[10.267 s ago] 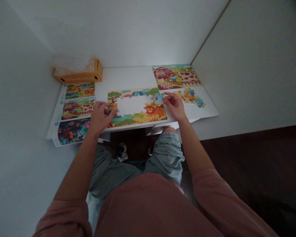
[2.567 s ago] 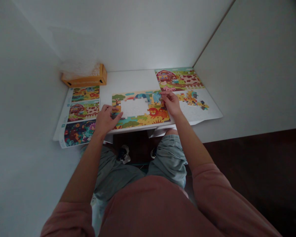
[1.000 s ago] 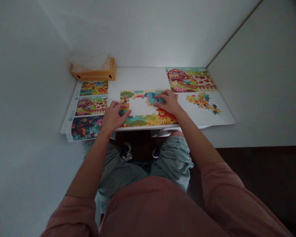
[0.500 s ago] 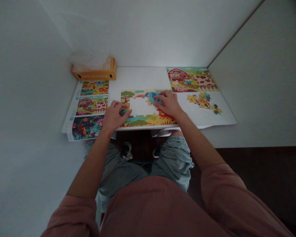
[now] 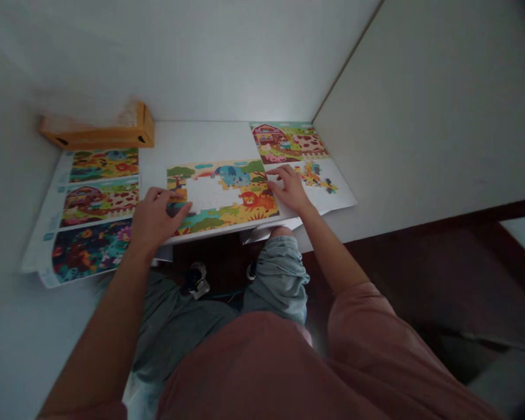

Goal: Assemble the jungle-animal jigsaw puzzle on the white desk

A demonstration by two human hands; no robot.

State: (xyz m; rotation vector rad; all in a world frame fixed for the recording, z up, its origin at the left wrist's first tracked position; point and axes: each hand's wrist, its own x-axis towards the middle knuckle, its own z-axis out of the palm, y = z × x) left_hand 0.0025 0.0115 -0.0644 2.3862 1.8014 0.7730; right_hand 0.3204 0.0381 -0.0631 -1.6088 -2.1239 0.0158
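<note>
A jigsaw puzzle with safari animals [image 5: 256, 201] lies flat before me, joined around a white gap in its middle. An elephant shows at its top and lions at its right. My left hand [image 5: 155, 219] rests over the puzzle's left edge, thumb and fingers apart, with nothing seen in it. At the right edge, my right hand [image 5: 289, 188] has its fingers spread, between the puzzle and a cluster of loose puzzle pieces [image 5: 315, 175]. No piece shows in that hand. Part of the pieces is hidden behind it.
A white table [image 5: 192, 140] stands against the wall. A yellow box [image 5: 105, 137] with clear plastic is at the back left. Below it lies a sheet of printed pictures [image 5: 98, 201]. A farm picture [image 5: 291, 143] lies at the back right.
My view has turned to the right, so the table appears further left. My right hand has moved off the elephant to the puzzle's right edge. My left hand stays at the left edge.
</note>
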